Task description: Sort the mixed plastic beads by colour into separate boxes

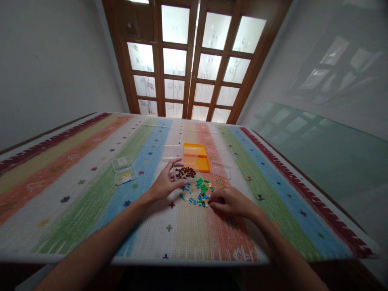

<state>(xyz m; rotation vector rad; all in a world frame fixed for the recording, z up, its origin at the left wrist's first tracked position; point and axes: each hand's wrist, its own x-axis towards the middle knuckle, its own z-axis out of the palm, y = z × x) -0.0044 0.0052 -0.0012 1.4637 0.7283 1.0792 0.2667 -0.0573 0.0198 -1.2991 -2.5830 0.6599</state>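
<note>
A clear plastic box (198, 173) with a hinged lid stands on the table, holding small dark brown building bricks (185, 172). My left hand (165, 182) grips its left end, thumb along the front and fingers behind. In front of the box lies a loose heap of small blue, white and green bricks (194, 198), with larger green pieces (202, 186) at its back. My right hand (230, 201) is at the heap's right edge, thumb and fingertips pinched together. Whatever may be between those fingertips is too small to make out.
Behind the brown bricks lies an orange divided tray (206, 165). A clear lid (221, 170) is to its right. Farther left, a small open clear case (121, 180) contains yellow pieces. A striped cloth (139, 238) covers the table, whose near edge runs below my forearms.
</note>
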